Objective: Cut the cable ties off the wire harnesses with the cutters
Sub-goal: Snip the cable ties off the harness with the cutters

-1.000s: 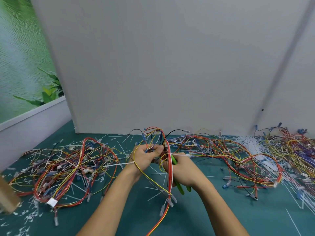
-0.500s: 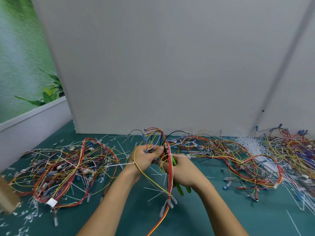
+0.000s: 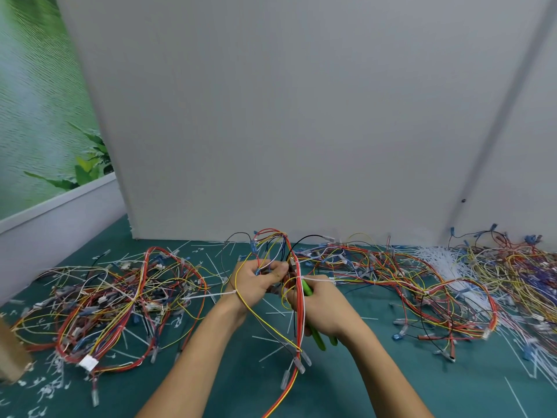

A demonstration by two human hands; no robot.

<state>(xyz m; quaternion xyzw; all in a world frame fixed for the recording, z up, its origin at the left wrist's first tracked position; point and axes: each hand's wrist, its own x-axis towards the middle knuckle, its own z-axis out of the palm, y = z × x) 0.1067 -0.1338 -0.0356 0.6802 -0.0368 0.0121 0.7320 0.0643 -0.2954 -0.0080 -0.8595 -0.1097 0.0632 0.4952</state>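
We are pinching the wire harness (image 3: pixel 300 321) between the thumb and fingers of our left hand (image 3: pixel 256 282), with our right hand (image 3: pixel 324 307) curling round the green cutters (image 3: pixel 318 339). White cable tie (image 3: pixel 319 279) sitting just above right knuckles. Blades hidden, so we are aiming for the strap only and steering clear of the wires.

- Cutters (image 3: pixel 318 340): only the green handles show. Head and blades are hidden behind the right hand (image 3: pixel 324 306) and the held harness (image 3: pixel 299 297), so contact with any tie cannot be told.
- Right hand: fingers out of sight round the handles.
- Left hand (image 3: pixel 256 280): fingertips lost among the wires.
- Left forearm (image 3: pixel 193 357), right forearm (image 3: pixel 382 366): cut off by the bottom edge.
- Brown block (image 3: pixel 10 354): cut by the left edge, kind unclear.
- Far right wire pile (image 3: pixel 524 279): blurred, cut by the right edge.
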